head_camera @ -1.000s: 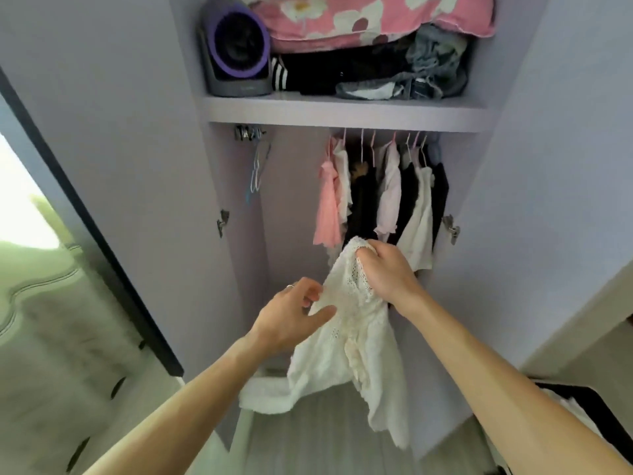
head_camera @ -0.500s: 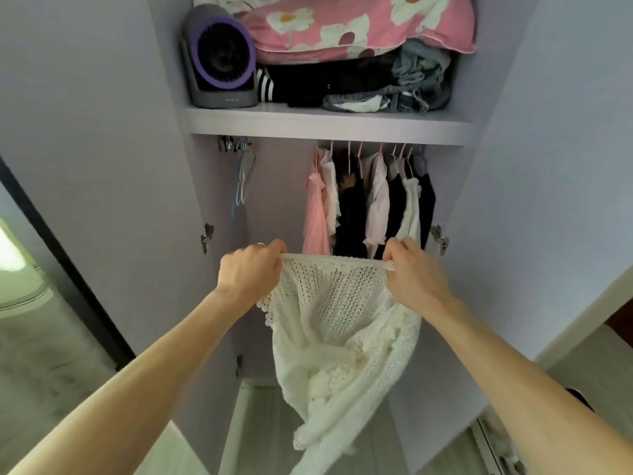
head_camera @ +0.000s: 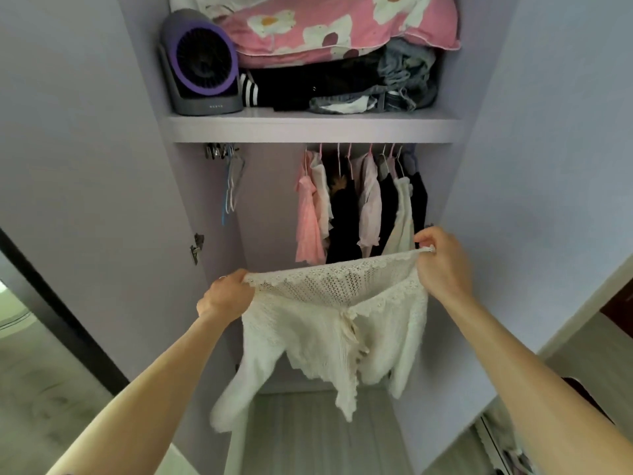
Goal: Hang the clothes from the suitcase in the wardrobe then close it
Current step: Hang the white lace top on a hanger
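A white knitted lace top (head_camera: 329, 323) hangs spread out in front of the open wardrobe (head_camera: 308, 126). My left hand (head_camera: 227, 296) grips its upper left edge, and my right hand (head_camera: 442, 265) pinches the upper right corner a little higher. The stretched edge runs taut between both hands. Sleeves and hem dangle below. Behind the top, several garments (head_camera: 359, 207) hang on hangers from the rail at the right. Empty hangers (head_camera: 231, 180) hang at the rail's left end. A dark edge of the suitcase (head_camera: 589, 397) shows at the lower right, mostly hidden by my right arm.
Both wardrobe doors (head_camera: 85, 166) stand open left and right. The shelf above the rail holds a purple fan (head_camera: 202, 63), a pink flowered pillow (head_camera: 339, 24) and folded dark clothes (head_camera: 325, 87). The rail has free room between the empty hangers and the hung garments.
My hands have pulled further apart and stretched the top's edge wide. The right hand rose higher. The garment has unfolded, with its sleeves swinging down.
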`<control>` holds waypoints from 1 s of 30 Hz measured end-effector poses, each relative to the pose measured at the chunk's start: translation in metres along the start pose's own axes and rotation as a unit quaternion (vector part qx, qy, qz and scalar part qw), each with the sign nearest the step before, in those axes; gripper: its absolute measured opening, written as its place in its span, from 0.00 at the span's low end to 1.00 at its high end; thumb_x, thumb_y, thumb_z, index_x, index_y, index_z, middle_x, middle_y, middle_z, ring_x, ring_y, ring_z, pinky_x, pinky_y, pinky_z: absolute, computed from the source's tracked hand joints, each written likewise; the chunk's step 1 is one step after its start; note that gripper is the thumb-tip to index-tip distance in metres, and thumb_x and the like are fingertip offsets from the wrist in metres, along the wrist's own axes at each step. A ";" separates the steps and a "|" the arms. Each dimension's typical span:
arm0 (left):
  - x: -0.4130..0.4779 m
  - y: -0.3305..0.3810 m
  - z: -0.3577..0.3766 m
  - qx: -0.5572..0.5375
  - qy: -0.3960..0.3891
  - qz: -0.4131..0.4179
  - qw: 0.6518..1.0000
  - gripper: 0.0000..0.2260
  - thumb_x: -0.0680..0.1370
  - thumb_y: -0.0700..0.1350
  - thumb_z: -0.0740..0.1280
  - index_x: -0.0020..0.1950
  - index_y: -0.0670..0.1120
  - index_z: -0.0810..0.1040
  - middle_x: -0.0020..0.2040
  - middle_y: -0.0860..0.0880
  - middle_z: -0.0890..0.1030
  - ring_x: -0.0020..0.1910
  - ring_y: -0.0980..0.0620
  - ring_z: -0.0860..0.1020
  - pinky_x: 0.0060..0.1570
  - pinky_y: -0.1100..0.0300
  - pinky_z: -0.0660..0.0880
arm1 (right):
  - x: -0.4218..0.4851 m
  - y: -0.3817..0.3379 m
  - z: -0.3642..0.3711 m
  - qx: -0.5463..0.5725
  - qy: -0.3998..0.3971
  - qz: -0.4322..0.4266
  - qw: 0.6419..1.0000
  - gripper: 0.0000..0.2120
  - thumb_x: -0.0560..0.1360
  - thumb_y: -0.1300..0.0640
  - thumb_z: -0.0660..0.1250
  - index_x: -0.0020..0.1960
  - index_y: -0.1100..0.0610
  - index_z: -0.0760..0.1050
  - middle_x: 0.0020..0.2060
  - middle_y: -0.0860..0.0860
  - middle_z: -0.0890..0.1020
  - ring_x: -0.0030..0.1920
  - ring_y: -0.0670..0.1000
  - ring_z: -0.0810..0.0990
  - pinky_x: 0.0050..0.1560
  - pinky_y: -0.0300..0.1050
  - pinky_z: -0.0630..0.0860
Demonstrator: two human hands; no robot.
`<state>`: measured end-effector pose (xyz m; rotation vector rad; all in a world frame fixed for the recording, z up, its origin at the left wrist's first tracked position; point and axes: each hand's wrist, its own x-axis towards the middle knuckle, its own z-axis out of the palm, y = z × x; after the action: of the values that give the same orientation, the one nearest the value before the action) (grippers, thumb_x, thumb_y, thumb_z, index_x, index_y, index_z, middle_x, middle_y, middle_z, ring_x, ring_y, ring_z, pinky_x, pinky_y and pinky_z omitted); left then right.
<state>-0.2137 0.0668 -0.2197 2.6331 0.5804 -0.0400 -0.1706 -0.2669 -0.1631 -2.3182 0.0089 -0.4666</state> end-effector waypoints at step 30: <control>0.000 -0.014 -0.098 -0.436 -0.312 0.011 0.844 0.19 0.78 0.49 0.66 0.66 0.42 0.77 0.62 0.42 0.82 0.61 0.43 0.81 0.62 0.48 0.75 | -0.007 0.005 0.019 0.145 -0.275 0.040 0.950 0.35 0.63 0.29 0.74 0.50 0.61 0.83 0.47 0.59 0.85 0.50 0.59 0.84 0.54 0.54 0.80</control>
<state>-0.2257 0.1200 -0.1376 1.5916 0.2346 -0.4866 -0.1703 -0.2564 -0.1805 -2.0727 -0.2193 0.2187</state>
